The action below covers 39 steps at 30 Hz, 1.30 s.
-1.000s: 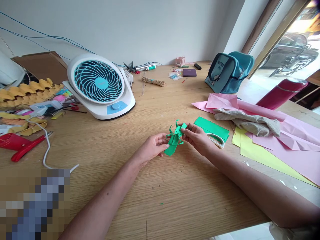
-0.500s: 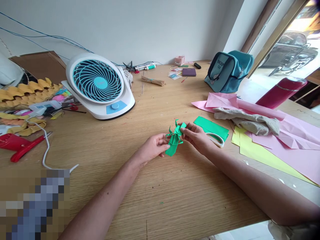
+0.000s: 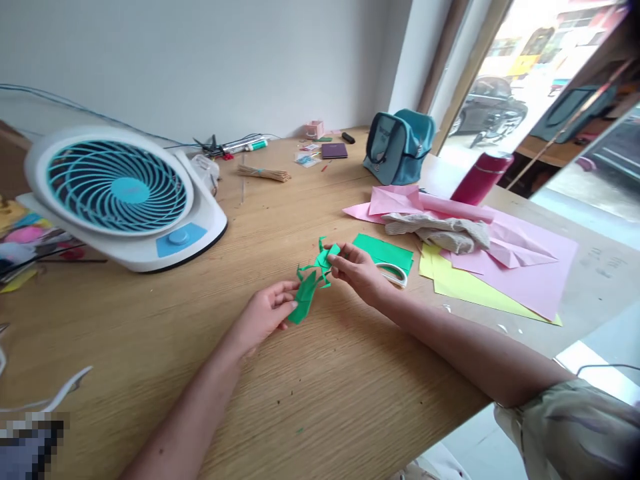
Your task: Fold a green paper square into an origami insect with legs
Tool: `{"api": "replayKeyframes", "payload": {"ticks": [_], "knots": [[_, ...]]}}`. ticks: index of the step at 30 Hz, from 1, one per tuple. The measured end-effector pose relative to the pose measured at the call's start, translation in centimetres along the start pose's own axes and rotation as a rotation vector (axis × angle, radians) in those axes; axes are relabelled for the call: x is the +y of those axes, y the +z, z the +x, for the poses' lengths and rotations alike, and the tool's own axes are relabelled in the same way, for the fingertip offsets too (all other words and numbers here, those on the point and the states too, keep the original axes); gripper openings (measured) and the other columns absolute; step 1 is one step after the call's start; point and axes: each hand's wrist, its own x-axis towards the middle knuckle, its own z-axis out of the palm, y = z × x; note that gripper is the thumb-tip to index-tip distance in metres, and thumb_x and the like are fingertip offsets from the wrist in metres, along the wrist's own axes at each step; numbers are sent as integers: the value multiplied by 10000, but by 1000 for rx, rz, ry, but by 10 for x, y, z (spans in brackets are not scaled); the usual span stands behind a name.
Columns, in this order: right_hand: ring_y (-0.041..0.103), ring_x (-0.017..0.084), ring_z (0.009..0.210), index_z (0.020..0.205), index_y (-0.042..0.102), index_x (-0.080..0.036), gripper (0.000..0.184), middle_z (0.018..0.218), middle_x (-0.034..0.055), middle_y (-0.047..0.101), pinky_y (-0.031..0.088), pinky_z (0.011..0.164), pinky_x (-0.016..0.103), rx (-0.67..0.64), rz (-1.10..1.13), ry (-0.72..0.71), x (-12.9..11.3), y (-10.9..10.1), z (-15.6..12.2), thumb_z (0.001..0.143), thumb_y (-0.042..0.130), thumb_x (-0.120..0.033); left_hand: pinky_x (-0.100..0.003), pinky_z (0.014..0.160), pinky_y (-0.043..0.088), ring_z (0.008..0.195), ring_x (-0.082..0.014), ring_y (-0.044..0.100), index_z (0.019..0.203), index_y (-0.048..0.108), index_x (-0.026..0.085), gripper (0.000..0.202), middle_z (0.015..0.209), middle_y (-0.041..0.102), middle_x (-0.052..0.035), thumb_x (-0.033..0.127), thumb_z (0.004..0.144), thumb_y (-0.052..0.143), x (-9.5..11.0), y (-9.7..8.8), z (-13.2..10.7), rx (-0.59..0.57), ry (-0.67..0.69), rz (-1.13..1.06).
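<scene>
A green folded paper insect (image 3: 310, 285) with thin legs hangs just above the wooden table (image 3: 320, 373) between both hands. My left hand (image 3: 263, 315) pinches its pointed lower end. Its upper end, near the head, is pinched by the fingers of my right hand (image 3: 356, 271). Just right of my right hand lie a flat green paper sheet (image 3: 384, 251) and white-handled scissors (image 3: 394, 273), both touching the table.
A white and blue desk fan (image 3: 120, 197) stands at the left. Pink sheets (image 3: 520, 263) and yellow paper (image 3: 453, 283) with a grey cloth (image 3: 440, 230) lie at the right, near a blue bag (image 3: 397, 145) and a magenta bottle (image 3: 480, 177). Sticks (image 3: 264, 174) and small items lie at the back.
The view has swung to the right and tilted, so the fan sits further left. Both hands still pinch the paper insect, now slightly lower and more to the left in the picture.
</scene>
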Motion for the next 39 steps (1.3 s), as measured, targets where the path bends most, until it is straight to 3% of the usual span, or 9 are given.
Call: {"api": "replayKeyframes", "payload": {"ticks": [8,13,18,25,29,33,37,39], "knots": [[549,107,628,964,669,-217,375,752,-24,616,446,620,254,-96,-164,-15,9,-6,6,699,799,-449,-216,558,422,719,-152,580,1187,608,162,682,810,668,-12,473,602,769,-1,-27,6,216,-12,28],[501,111,618,1019,692,-202,276,722,-24,600,390,569,245,-141,-527,-121,14,-12,6,780,717,-337,-239,653,466,736,-142,600,1153,616,161,632,825,676,-6,451,613,770,-1,-21,6,238,46,-20],[584,148,757,1041,699,-222,253,850,13,655,454,686,282,-194,-843,-273,9,-14,0,788,702,-222,-237,655,477,737,-131,605,1164,615,156,562,836,676,-11,380,665,743,0,-15,5,266,113,-73],[671,222,938,1165,652,-232,348,1058,94,701,538,769,363,-182,-873,-282,13,-20,2,820,697,-248,-250,663,517,753,-129,618,1191,603,158,518,840,662,-6,301,708,721,6,-5,0,238,132,-181],[638,257,1066,1181,646,-229,312,1182,114,668,530,869,420,-151,-928,-395,10,-16,-2,870,641,-243,-256,679,514,756,-135,635,1158,608,151,466,839,678,-16,262,718,717,8,-2,-1,256,139,-205],[644,207,909,1077,667,-218,183,1046,85,687,516,783,361,-135,-911,-485,-2,-2,-13,925,591,-284,-227,658,486,747,-127,641,1131,609,150,410,855,703,-30,244,744,703,8,4,-3,250,164,-224],[592,162,722,901,667,-190,218,823,45,672,451,624,295,-205,-808,-305,-9,15,-25,927,593,-393,-220,661,491,751,-125,650,1046,630,149,301,857,719,-36,223,760,688,8,17,-7,210,214,-237],[519,140,635,775,621,-184,277,708,16,610,399,569,283,-177,-787,-230,-10,19,-30,898,622,-433,-222,654,500,736,-124,649,952,632,144,216,827,706,-32,211,755,693,7,25,-10,190,240,-250]]}}
